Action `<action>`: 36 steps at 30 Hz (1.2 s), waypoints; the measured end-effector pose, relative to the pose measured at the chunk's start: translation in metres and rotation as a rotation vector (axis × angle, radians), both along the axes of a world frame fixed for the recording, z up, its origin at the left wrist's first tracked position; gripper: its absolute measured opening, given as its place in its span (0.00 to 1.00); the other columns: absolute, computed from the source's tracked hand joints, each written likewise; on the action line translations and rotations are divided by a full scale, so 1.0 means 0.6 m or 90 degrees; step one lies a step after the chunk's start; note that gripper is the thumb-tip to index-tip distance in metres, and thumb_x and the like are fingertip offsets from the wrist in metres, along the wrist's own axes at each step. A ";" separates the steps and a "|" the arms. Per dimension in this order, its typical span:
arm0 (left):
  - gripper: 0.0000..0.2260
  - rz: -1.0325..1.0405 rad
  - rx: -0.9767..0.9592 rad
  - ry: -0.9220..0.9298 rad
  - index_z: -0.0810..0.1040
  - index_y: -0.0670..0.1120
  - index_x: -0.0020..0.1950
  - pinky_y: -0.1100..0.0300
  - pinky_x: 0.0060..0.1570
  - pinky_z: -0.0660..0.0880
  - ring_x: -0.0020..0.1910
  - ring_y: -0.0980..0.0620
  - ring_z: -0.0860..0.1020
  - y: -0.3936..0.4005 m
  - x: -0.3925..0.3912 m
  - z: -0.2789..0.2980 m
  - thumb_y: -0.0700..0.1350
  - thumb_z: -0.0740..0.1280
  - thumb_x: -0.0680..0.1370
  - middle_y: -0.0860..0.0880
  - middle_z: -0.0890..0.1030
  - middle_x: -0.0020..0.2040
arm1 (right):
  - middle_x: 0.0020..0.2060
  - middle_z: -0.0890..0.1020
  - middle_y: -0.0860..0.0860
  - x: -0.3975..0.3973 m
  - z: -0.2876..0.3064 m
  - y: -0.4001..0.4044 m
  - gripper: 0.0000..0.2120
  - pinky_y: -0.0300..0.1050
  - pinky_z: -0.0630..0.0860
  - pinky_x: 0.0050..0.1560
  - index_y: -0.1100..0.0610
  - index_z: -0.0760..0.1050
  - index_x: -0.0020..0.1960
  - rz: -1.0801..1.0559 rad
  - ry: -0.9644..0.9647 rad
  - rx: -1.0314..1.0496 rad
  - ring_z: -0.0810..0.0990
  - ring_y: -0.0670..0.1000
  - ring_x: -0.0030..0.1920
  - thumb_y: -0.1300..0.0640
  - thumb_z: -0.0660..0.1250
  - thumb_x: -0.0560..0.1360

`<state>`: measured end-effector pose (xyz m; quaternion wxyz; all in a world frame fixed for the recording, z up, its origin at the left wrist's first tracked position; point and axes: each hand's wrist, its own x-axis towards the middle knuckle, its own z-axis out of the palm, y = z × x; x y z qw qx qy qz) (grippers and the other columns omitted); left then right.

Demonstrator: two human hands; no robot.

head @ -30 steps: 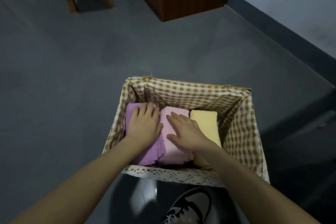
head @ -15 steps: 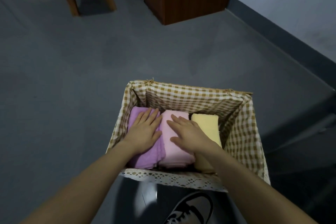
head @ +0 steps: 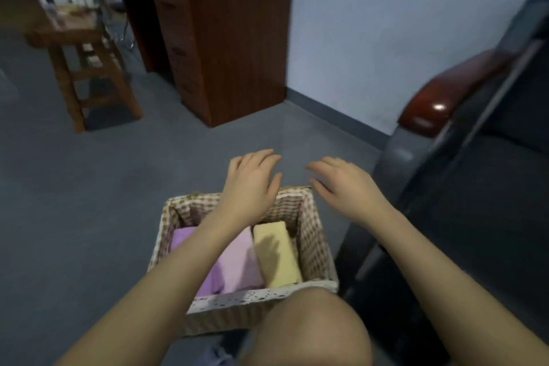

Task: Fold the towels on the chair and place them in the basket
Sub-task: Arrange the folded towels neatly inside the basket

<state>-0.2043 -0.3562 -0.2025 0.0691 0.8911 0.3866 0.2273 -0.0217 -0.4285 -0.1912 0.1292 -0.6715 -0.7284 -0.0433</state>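
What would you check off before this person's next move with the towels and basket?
1. Purple towel lies in the basket: ok.
2. Pink towel beside it, folded: ok.
3. Yellow towel at the right side, folded: ok.
4. Left hand holds nothing, fingers relaxed: ok.
5. Right hand holds nothing, raised above the basket: ok.
6. No towels left on the chair: cannot tell, the seat is only partly in view.
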 end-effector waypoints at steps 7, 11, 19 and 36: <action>0.19 -0.255 0.069 -0.080 0.77 0.44 0.64 0.58 0.59 0.57 0.64 0.48 0.73 -0.135 0.235 0.107 0.49 0.58 0.77 0.47 0.76 0.65 | 0.56 0.79 0.51 0.171 0.111 -0.243 0.14 0.50 0.74 0.50 0.55 0.76 0.63 -0.289 0.031 0.187 0.78 0.55 0.56 0.54 0.61 0.79; 0.15 -0.405 0.068 -0.106 0.76 0.45 0.65 0.58 0.61 0.57 0.66 0.49 0.71 -0.255 0.385 0.133 0.47 0.60 0.80 0.49 0.75 0.66 | 0.58 0.78 0.48 0.265 0.122 -0.398 0.14 0.48 0.74 0.51 0.54 0.75 0.64 -0.459 0.034 0.203 0.78 0.51 0.56 0.53 0.60 0.80; 0.15 -0.656 0.018 -0.108 0.74 0.48 0.67 0.60 0.65 0.51 0.68 0.54 0.66 -0.529 0.616 0.137 0.48 0.58 0.82 0.52 0.70 0.70 | 0.54 0.79 0.51 0.402 0.083 -0.714 0.12 0.47 0.72 0.47 0.55 0.77 0.59 -0.767 0.086 0.202 0.78 0.53 0.55 0.54 0.61 0.80; 0.19 -0.802 -0.030 0.115 0.65 0.51 0.73 0.50 0.69 0.51 0.75 0.52 0.56 -0.883 0.902 0.022 0.51 0.55 0.82 0.51 0.60 0.76 | 0.73 0.67 0.53 0.595 -0.049 -1.038 0.22 0.52 0.57 0.70 0.55 0.62 0.74 -1.096 0.086 0.030 0.63 0.55 0.72 0.48 0.51 0.83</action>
